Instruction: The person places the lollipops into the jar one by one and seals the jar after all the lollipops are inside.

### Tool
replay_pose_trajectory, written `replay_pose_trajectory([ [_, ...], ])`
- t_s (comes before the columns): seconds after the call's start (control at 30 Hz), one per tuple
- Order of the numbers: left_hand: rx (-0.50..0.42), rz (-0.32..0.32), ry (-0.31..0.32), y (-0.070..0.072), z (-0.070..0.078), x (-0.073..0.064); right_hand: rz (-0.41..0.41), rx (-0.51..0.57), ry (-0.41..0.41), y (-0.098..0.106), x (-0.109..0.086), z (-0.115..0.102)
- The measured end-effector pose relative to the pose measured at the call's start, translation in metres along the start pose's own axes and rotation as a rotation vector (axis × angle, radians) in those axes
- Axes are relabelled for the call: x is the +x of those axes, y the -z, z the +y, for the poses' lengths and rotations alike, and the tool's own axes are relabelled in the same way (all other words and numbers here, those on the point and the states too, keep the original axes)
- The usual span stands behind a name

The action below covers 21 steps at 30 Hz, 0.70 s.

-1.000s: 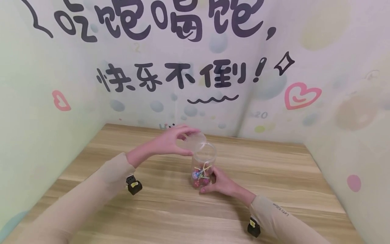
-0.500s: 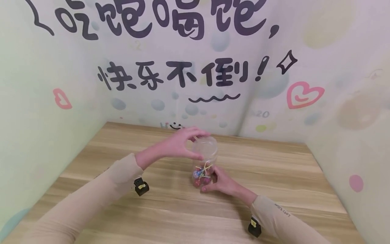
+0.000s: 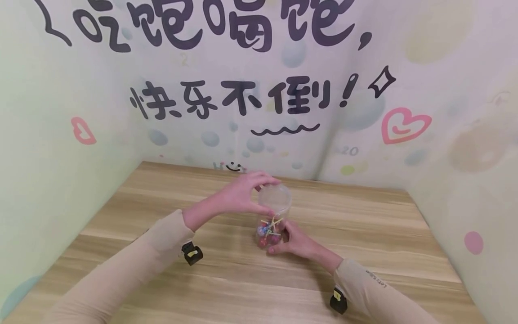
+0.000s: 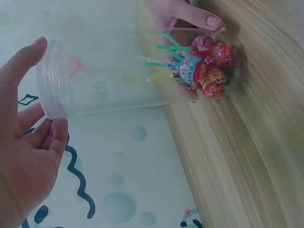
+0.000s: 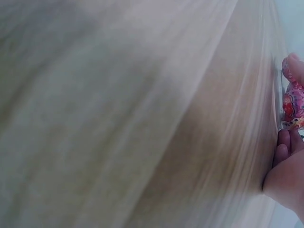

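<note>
A clear plastic jar (image 4: 114,71) stands upright on the table, with several wrapped lollipops (image 4: 192,71) heaped at its bottom. My left hand (image 3: 243,193) grips a clear round lid (image 4: 53,78) by its edge, thumb on one side and fingers on the other. The lid sits over the jar's mouth; whether it is screwed down I cannot tell. Low on the jar, my right hand (image 3: 297,243) holds the wall between thumb and fingers. In the right wrist view only part of that hand (image 5: 289,166) and a few red and pink lollipops (image 5: 293,102) show at the right edge.
The wood-grain table (image 3: 226,279) reaches back to a printed wall (image 3: 226,144) with black lettering. Side walls close in at left and right. Each sleeve carries a small black device at the wrist, one of them a wrist camera (image 3: 193,254).
My left hand has moved right, bringing the lid from beside the jar's open mouth to on top of it. The right hand has kept its hold on the jar.
</note>
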<state>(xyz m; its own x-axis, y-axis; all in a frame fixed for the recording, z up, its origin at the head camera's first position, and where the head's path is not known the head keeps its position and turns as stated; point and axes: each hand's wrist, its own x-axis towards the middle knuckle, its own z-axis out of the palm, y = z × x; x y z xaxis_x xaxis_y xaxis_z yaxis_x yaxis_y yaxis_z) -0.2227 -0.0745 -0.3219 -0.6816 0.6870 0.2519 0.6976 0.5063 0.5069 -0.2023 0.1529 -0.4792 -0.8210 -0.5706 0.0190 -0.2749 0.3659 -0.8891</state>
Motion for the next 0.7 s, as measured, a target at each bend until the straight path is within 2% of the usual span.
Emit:
replay_pose_trajectory([
  [0.43, 0.008, 0.038, 0.08, -0.003, 0.007, -0.001, -0.008, 0.018, 0.009, 0.001, 0.0, -0.003],
  [0.7, 0.0, 0.08, 0.172, -0.008, 0.013, -0.002, 0.003, -0.006, 0.002, 0.0, 0.0, -0.002],
])
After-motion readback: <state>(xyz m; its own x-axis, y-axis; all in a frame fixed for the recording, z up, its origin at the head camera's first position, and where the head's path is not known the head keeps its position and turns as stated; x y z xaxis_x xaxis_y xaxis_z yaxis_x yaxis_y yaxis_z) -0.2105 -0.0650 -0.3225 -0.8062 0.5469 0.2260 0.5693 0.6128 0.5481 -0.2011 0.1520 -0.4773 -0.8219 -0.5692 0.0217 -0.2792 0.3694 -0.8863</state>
